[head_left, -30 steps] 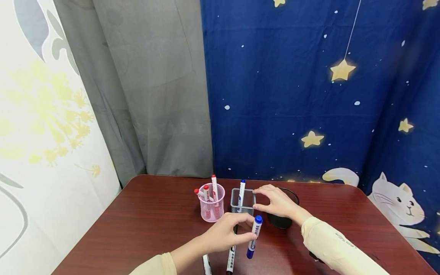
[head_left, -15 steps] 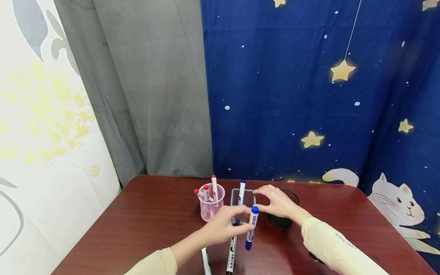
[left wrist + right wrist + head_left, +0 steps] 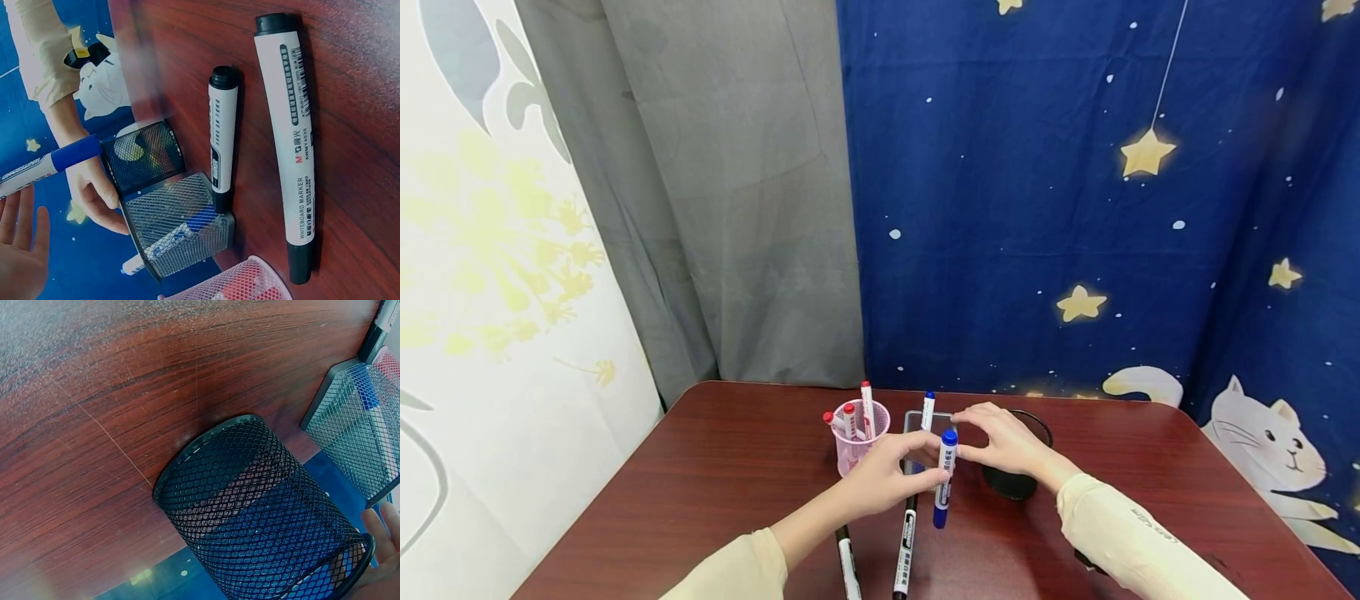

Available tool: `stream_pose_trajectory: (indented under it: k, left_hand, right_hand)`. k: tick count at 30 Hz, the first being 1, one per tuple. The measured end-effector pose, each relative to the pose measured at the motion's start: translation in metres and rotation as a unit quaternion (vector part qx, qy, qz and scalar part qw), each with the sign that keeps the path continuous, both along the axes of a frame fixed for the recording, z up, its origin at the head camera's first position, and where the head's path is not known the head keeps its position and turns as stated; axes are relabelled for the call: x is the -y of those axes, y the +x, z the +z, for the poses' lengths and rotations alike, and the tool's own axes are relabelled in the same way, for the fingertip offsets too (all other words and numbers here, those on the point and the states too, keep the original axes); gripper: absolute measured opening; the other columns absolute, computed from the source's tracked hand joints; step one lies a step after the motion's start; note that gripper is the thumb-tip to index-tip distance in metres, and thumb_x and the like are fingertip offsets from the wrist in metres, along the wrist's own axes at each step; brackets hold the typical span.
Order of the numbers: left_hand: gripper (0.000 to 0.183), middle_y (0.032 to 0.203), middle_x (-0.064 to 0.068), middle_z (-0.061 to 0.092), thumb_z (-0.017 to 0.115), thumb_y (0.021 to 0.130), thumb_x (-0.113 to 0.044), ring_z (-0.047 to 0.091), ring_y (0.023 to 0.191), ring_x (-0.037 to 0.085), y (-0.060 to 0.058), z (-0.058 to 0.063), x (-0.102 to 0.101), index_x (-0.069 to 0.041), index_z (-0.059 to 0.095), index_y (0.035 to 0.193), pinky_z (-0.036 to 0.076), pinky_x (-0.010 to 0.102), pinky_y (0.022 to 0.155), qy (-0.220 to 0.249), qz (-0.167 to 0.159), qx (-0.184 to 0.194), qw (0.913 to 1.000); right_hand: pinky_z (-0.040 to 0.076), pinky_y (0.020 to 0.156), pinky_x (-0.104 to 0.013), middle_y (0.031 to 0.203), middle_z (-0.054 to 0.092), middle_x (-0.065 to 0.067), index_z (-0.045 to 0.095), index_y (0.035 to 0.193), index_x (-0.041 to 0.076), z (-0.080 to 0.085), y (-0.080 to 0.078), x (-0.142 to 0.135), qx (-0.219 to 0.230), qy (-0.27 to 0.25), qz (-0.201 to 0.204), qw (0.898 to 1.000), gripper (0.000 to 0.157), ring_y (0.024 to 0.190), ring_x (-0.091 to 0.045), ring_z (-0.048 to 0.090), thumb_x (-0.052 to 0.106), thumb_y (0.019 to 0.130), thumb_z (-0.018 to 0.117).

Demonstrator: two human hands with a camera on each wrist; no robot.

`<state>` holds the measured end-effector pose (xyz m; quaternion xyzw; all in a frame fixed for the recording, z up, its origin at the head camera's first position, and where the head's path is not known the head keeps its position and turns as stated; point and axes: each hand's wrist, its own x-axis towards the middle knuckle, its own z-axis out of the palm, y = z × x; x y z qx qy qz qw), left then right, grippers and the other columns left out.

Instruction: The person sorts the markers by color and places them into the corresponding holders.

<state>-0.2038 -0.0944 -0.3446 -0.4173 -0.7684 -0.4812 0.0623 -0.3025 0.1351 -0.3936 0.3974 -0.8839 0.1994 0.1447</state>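
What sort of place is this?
Probably a curtained-off indoor desk space: a reddish-brown table bears a pink mesh cup with red-capped markers, and a blue star-patterned curtain hangs behind.

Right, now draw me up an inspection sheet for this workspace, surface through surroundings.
Surface: wood-grain table, with a thin pale line showing in the right wrist view.
Job's things: blue marker held up in front of the grey mesh cup; second blue marker standing in that cup; pink mesh cup with three red markers; black mesh cup; two black-capped markers lying on the table.
Clutter: nothing seen.
Grips: left grip pinches the blue marker; right grip has its fingertips at the grey mesh cup's rim, contact uncertain.
Cables: nothing seen.
Surroundings: grey curtain, blue starry curtain, white floral drape.
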Motion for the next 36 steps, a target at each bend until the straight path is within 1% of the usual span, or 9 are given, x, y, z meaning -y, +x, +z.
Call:
stream_pose_trajectory:
  k: [5,8,12,15,19,22,26,32,36]
  left_hand:
    - [0.018,0.087,0.001,0.065,0.066,0.084,-0.012,0.061,0.080,0.005,-0.003,0.003,0.001,-0.006,0.062,0.101,0.049,0.031,0.076,-0.003,0.006,0.006,1.0000]
    - [0.018,0.087,0.000,0.065,0.066,0.084,-0.013,0.061,0.081,0.006,-0.005,0.004,0.002,-0.007,0.062,0.101,0.049,0.029,0.076,-0.004,0.010,0.015,0.9998]
    - [0.018,0.088,0.000,0.065,0.066,0.085,-0.014,0.061,0.081,0.007,-0.007,0.006,0.002,-0.008,0.062,0.102,0.049,0.029,0.077,-0.005,0.016,0.022,0.9996]
    - [0.019,0.089,0.002,0.065,0.066,0.084,-0.012,0.061,0.081,0.008,-0.009,0.007,0.002,-0.006,0.062,0.102,0.049,0.030,0.077,-0.005,0.025,0.019,0.9995]
    - [0.020,0.090,0.007,0.065,0.065,0.083,-0.007,0.062,0.080,0.010,-0.010,0.011,0.002,-0.002,0.062,0.103,0.049,0.028,0.075,-0.006,0.035,0.014,0.9993]
    - [0.018,0.089,0.011,0.065,0.064,0.084,-0.004,0.062,0.079,0.011,-0.003,0.022,0.002,0.001,0.061,0.101,0.049,0.026,0.073,-0.005,0.035,0.008,0.9993]
    - [0.016,0.087,0.012,0.065,0.063,0.084,-0.003,0.062,0.077,0.012,0.006,0.038,0.003,0.002,0.061,0.099,0.049,0.026,0.071,-0.004,0.041,0.003,0.9991]
    - [0.019,0.089,0.012,0.065,0.063,0.084,-0.002,0.062,0.079,0.016,0.002,0.041,0.004,0.003,0.061,0.102,0.049,0.026,0.072,0.002,0.047,0.028,0.9985]
    - [0.019,0.089,0.013,0.064,0.062,0.084,-0.001,0.062,0.078,0.017,-0.002,0.042,0.004,0.005,0.060,0.102,0.049,0.029,0.074,0.008,0.048,0.036,0.9982]
  right_hand:
    - [0.039,0.089,-0.047,0.114,0.060,-0.004,0.061,0.116,0.009,-0.001,0.000,0.000,-0.004,-0.006,0.004,1.000,0.051,0.111,-0.024,0.049,0.047,0.082,0.062]
    - [0.040,0.089,-0.046,0.113,0.060,-0.002,0.062,0.115,0.012,-0.001,0.000,0.000,-0.008,-0.008,0.003,1.000,0.050,0.110,-0.022,0.049,0.048,0.081,0.062]
    - [0.039,0.091,-0.045,0.113,0.060,0.000,0.062,0.115,0.015,-0.001,0.000,0.000,-0.004,-0.007,-0.002,1.000,0.049,0.111,-0.021,0.049,0.049,0.081,0.063]
    - [0.038,0.092,-0.046,0.114,0.060,-0.001,0.061,0.116,0.015,0.000,0.000,0.000,0.002,-0.005,-0.004,1.000,0.049,0.112,-0.021,0.048,0.048,0.081,0.063]
    - [0.037,0.092,-0.046,0.114,0.060,-0.001,0.061,0.117,0.014,0.001,0.001,0.000,0.005,-0.005,-0.005,1.000,0.050,0.112,-0.021,0.048,0.048,0.081,0.063]
    - [0.038,0.091,-0.046,0.114,0.060,-0.001,0.061,0.117,0.013,0.001,0.001,0.000,0.004,-0.006,-0.007,1.000,0.050,0.111,-0.021,0.048,0.048,0.081,0.063]
    - [0.039,0.091,-0.045,0.114,0.060,-0.002,0.062,0.116,0.012,0.001,0.001,0.001,0.003,-0.006,-0.009,1.000,0.050,0.110,-0.021,0.049,0.048,0.081,0.063]
    - [0.038,0.091,-0.045,0.115,0.059,-0.002,0.061,0.116,0.011,0.000,0.000,0.001,0.007,-0.003,-0.010,1.000,0.051,0.111,-0.020,0.048,0.048,0.081,0.063]
    - [0.039,0.090,-0.045,0.113,0.060,-0.002,0.062,0.115,0.011,-0.002,0.000,0.001,-0.008,-0.007,-0.005,1.000,0.049,0.109,-0.021,0.050,0.046,0.081,0.064]
